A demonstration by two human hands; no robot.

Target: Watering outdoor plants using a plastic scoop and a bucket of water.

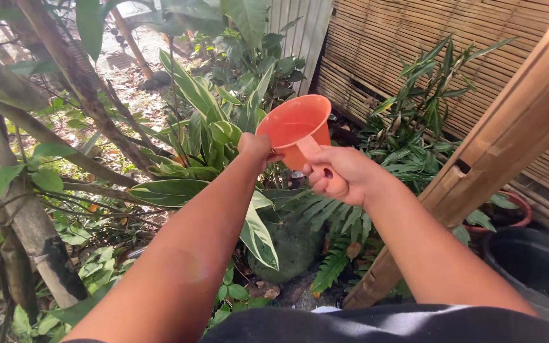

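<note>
We note the scoop (292, 127) held above the broad-leaved plant (211, 136), with the left hand (254, 147) at its rim, the right hand (341, 173) on its handle, and the bucket (535, 270) far right.

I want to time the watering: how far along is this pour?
In hand: the right hand grips the orange dipper by its handle, the left hand steadying its rim above the plants. No water shows falling yet, so the pouring seems left.

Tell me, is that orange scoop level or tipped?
Tipped. The orange dipper leans with its mouth turned toward the camera, the right hand gripping its handle and the left hand at its rim. Whether it holds water: cannot tell.
</note>
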